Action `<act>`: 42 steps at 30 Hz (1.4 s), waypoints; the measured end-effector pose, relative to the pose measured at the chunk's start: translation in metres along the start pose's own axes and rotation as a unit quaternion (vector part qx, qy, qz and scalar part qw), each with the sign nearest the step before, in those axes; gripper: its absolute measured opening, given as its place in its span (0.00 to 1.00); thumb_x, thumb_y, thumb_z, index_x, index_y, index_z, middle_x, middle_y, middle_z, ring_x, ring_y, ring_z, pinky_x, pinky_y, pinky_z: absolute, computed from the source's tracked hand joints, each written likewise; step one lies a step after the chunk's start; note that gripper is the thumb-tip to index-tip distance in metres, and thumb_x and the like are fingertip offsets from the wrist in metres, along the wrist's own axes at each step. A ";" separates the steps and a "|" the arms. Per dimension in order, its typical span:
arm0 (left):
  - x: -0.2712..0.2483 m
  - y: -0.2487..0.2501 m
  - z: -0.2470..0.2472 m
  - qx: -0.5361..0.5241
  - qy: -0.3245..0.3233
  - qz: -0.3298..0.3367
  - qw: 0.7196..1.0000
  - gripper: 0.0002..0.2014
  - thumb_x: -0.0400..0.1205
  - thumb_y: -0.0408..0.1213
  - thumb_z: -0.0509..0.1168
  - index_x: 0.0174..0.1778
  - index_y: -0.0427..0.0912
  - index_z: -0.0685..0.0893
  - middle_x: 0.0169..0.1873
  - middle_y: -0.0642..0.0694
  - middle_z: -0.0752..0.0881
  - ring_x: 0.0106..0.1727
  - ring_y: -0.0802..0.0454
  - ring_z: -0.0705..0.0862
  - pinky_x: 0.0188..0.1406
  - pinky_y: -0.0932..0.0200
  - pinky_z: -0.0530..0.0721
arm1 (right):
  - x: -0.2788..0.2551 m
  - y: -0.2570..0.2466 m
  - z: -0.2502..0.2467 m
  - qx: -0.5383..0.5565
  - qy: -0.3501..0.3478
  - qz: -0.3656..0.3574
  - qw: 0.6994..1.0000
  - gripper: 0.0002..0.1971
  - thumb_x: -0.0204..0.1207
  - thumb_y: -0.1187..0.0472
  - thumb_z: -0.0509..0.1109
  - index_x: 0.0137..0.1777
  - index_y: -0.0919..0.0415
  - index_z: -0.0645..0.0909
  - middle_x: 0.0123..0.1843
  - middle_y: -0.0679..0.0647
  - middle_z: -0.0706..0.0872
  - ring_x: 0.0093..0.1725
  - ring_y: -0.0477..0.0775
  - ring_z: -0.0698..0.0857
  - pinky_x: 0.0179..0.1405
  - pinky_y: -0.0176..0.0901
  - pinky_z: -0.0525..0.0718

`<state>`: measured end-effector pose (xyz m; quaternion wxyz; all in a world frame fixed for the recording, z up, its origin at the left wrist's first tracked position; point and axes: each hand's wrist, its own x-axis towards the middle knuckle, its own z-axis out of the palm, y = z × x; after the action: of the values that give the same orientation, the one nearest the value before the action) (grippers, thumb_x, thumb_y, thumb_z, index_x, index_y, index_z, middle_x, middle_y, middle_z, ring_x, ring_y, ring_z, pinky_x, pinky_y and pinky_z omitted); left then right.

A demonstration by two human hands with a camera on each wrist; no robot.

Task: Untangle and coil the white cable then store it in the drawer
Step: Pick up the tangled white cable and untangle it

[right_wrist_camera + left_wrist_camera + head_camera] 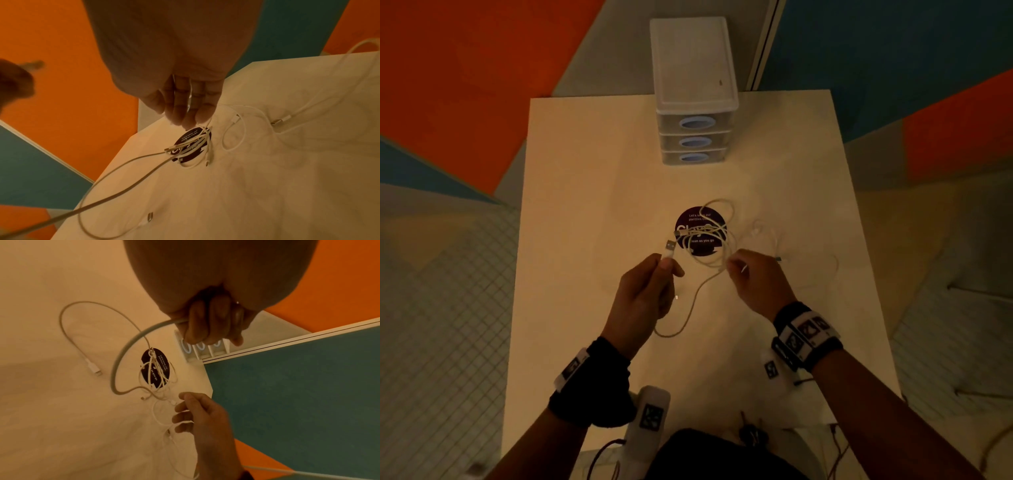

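Observation:
A white cable lies in a tangled bunch over a dark round sticker in the middle of the white table. My left hand grips the cable just behind its USB plug, fingers curled round it. From that hand a slack loop runs back to the bunch. My right hand is at the bunch's near right edge, and a strand passes between its fingers. The three-drawer unit stands at the far middle, all drawers closed.
A second, thinner white cable sprawls on the table right of the bunch, its plug lying loose. Orange and blue floor surrounds the table. Bare tabletop lies to the left and between the bunch and the drawers.

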<state>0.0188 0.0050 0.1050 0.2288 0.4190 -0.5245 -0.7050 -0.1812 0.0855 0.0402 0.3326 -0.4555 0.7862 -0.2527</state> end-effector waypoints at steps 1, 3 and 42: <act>0.002 0.002 0.004 -0.010 0.008 -0.003 1.000 0.15 0.91 0.37 0.53 0.47 0.31 0.79 0.24 0.47 0.63 0.23 0.52 0.58 0.22 0.57 0.57 | 0.011 0.000 0.000 -0.005 0.002 0.002 1.000 0.06 0.82 0.59 0.67 0.45 0.58 0.82 0.41 0.52 0.88 0.39 0.50 0.86 0.38 0.44 0.87; 0.007 0.002 0.010 -0.011 0.025 -0.013 1.000 0.15 0.91 0.37 0.52 0.47 0.32 0.79 0.24 0.47 0.62 0.24 0.52 0.58 0.22 0.55 0.57 | 0.035 -0.003 0.006 -0.023 0.000 -0.004 1.000 0.06 0.84 0.58 0.65 0.47 0.57 0.82 0.45 0.53 0.89 0.44 0.51 0.88 0.38 0.39 0.85; 0.074 0.026 0.024 0.008 0.243 0.054 0.968 0.12 0.89 0.41 0.58 0.41 0.41 0.77 0.30 0.53 0.78 0.33 0.56 0.75 0.37 0.55 0.74 | 0.025 -0.086 0.021 0.159 -0.002 -0.110 0.981 0.07 0.83 0.57 0.68 0.52 0.61 0.76 0.44 0.53 0.87 0.33 0.49 0.84 0.34 0.48 0.84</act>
<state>-0.0447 -0.0472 0.1054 0.3835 0.5507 -0.4810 -0.5642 -0.1273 0.0222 0.0800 0.3729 -0.4810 0.6803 -0.4085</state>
